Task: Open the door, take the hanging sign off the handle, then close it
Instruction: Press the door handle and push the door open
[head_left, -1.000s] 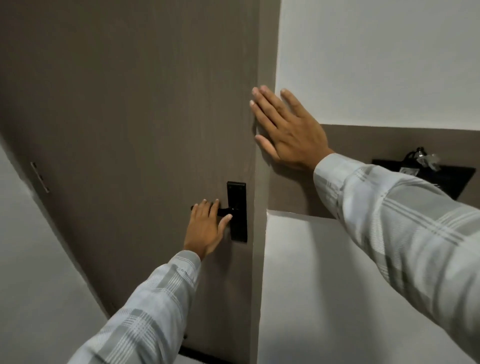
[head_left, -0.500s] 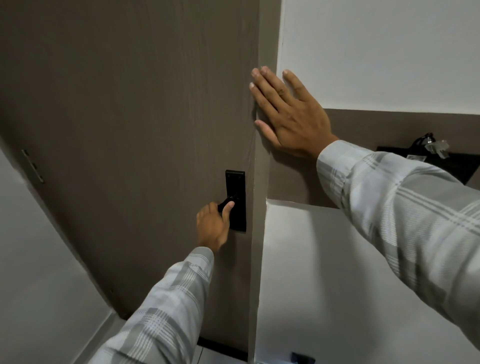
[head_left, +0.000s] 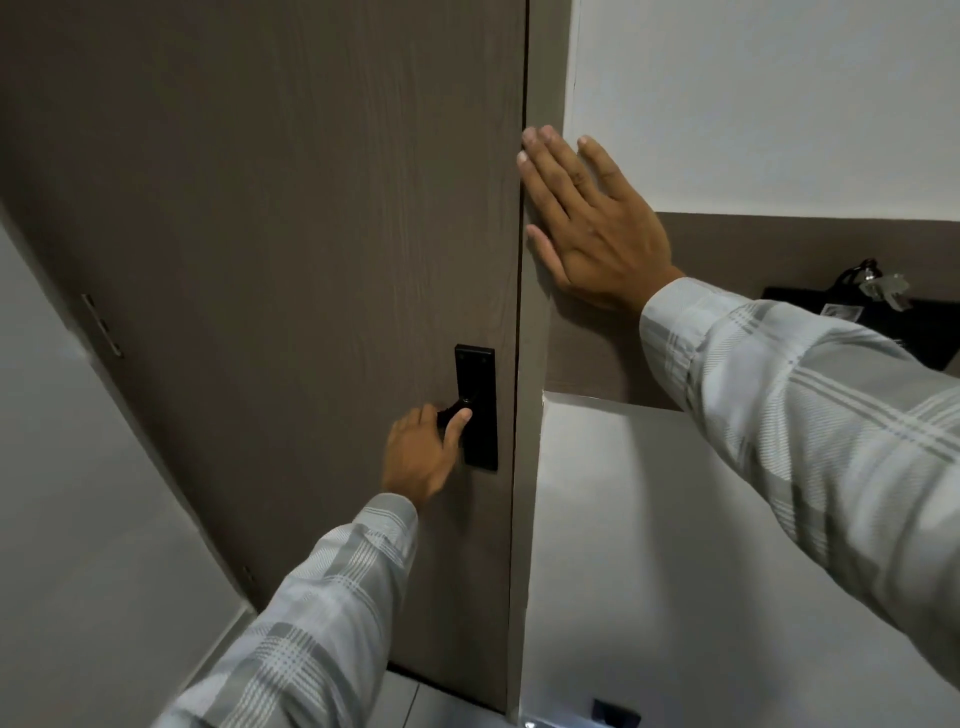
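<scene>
A: What can't we see? The hanging sign, first: nothing on our side of the door (head_left: 260, 260) shows it, so we can't tell where it is.

B: Agreed. The handle (head_left: 451, 413) is mostly hidden too. Our left hand (head_left: 420, 457) is wrapped around it, fingers curled over the top, thumb (head_left: 457, 428) up along the black plate (head_left: 475, 408). Only a black stub shows at the hand's 1 o'clock. The hand is a bit blurred.

A: So the left is closed around the handle. The right?

B: The right hand (head_left: 589, 228) lies flat, fingers spread, holding nothing. The palm presses the brown frame (head_left: 530, 364), and the fingertips (head_left: 530, 137) reach the door edge, at 12 o'clock from the plate.

A: Door position?

B: The door fills the left and centre. A thin dark seam runs down between door and frame; whether it is latched we can't tell.

A: Materials, quick.

B: The door is matte grey-brown with a vertical wood grain. The plate is a tall black matte rectangle with small screws at its top corners. The walls are smooth, white, painted. The sleeves are pale plaid cloth.

A: Cut-offs?

B: A black object (head_left: 883, 322) at 3 o'clock is half behind our right sleeve (head_left: 805, 415), something shiny on top, unclear. A hinge-like metal strip (head_left: 101, 325) sits at 9 o'clock. A dark fitting (head_left: 615, 713) at 6 o'clock is clipped by the edge.
</scene>
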